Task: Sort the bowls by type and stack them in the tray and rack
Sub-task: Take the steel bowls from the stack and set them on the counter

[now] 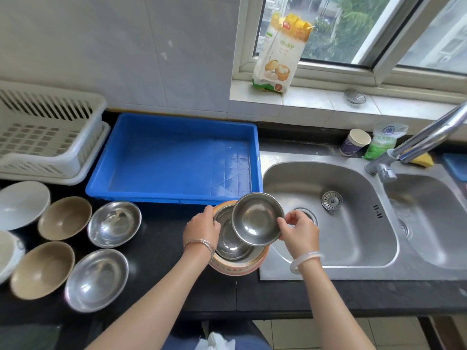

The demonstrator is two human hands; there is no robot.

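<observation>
While the right hand [299, 231] pinches the small steel bowl [256, 218] by its right rim, just above the stack at the counter edge beside the sink [353, 258], the left hand [202, 229] grips the left rim of the patterned bowl [237, 270], which carries another steel bowl [228, 238]. Step looks like: take the steel off the stack and send it to its kind. Lift clear before going sideways. The rim pinch is thin, so keep the bowl level. Left hand should pin the stack. Target is the blue tray [174, 198] or the loose steel bowls [113, 223] to the left, can't tell which. Mouth up, tipped slightly toward the person. It's round, so no long axis. Only the mouth axis matters for nesting.
</observation>
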